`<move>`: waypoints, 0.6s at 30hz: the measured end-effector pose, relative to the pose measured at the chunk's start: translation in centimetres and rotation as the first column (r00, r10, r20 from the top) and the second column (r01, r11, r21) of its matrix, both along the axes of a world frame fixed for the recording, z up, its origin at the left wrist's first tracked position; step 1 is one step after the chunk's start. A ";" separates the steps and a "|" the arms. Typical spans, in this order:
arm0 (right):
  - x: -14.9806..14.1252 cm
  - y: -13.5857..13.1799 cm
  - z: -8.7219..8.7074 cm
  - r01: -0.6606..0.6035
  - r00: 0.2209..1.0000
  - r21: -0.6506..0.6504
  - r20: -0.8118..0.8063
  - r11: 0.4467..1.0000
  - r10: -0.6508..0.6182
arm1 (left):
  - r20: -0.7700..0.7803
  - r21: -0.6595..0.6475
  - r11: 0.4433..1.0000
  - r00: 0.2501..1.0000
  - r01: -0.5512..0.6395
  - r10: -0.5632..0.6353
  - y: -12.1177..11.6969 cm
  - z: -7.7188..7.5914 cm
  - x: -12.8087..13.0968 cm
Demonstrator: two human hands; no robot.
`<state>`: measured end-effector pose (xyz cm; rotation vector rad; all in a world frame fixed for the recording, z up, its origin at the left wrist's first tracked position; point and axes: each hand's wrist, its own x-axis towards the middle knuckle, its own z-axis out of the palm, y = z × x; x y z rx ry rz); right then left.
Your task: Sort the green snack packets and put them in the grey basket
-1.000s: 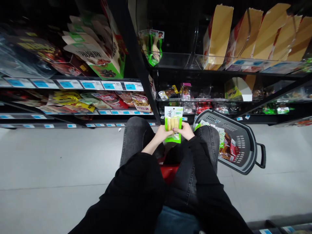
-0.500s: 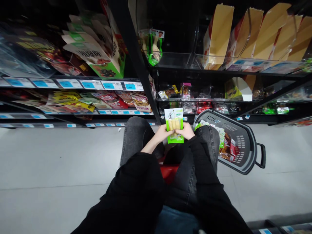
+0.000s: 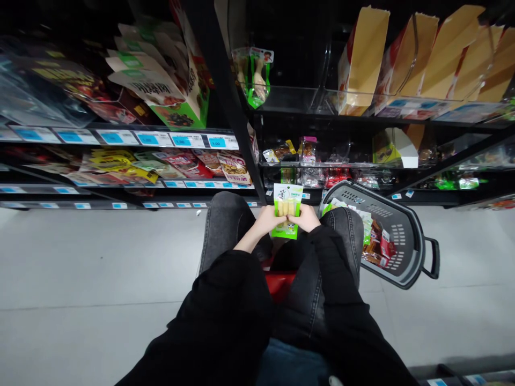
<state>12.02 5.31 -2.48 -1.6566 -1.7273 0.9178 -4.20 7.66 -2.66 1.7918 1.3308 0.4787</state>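
Between my knees I hold up a green and white snack packet (image 3: 287, 208) with pale yellow sticks showing through its front. My left hand (image 3: 266, 221) grips its left edge, thumb across the front. On the opposite edge my right hand (image 3: 307, 218) is closed the same way, and the two thumb tips nearly meet at the middle. The fingers behind the packet are hidden. Just right of my right knee stands a grey shopping basket (image 3: 412, 244) holding several packets, among them brown and red ones (image 3: 378, 244).
Shelves (image 3: 161, 185) run across the front with snack bags and price tags. Open cardboard boxes (image 3: 364, 59) stand at upper right. A green packet (image 3: 259, 80) hangs by a dark shelf post (image 3: 225, 80). Something red (image 3: 279, 287) shows beneath me, above the pale floor (image 3: 100, 268).
The snack packet has tilted slightly and sunk a little between my hands. Both hands keep hold of it. The basket and shelves stay as they were, apart from a slight shift of view.
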 end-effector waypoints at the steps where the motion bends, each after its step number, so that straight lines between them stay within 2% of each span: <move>1: 0.0 0.0 0.0 -0.007 1.000 -0.004 0.002 1.000 0.007 | -0.017 0.009 1.000 1.000 -0.007 0.007 -0.1 0.1 0.1; 7: -0.2 -0.2 0.1 0.001 1.000 -0.009 0.023 1.000 -0.001 | -0.025 0.019 0.996 0.996 -0.082 0.083 -0.3 0.4 0.2; 14: 0.4 0.3 -0.1 0.017 0.996 -0.035 -0.090 0.999 -0.021 | 0.172 -0.011 0.999 0.984 -0.042 0.043 -0.1 0.1 0.1; 18: 0.3 0.4 -0.4 0.000 0.999 -0.049 -0.035 0.999 -0.002 | 0.183 0.023 0.997 0.981 -0.071 0.065 -0.1 0.0 0.2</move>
